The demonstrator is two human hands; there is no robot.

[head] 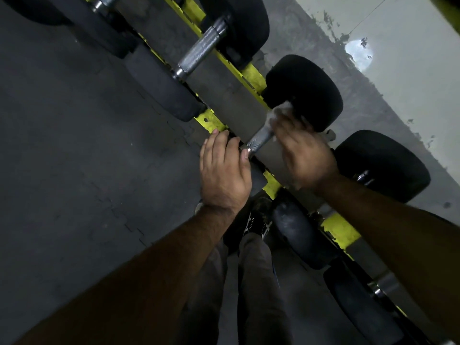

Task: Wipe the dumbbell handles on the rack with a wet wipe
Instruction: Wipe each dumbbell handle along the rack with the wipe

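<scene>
Because the dumbbell is heavy and sits firm in the yellow rack [252, 75], only the knurled steel handle [258, 140] needs working. Nearest, the left hand [222, 170] rests on the near weight head, fingers fairly straight, thumb touching the handle's collar. Just beyond it, the blurred right hand [307, 153] curls over the handle, clutching the soft, limp wet wipe [280, 112] against the far head [303, 92].

Both forearms bare, no sleeves or wrist items visible. Person wears grey trousers [258, 282]. One dark shoe [258, 220] with white markings.
</scene>
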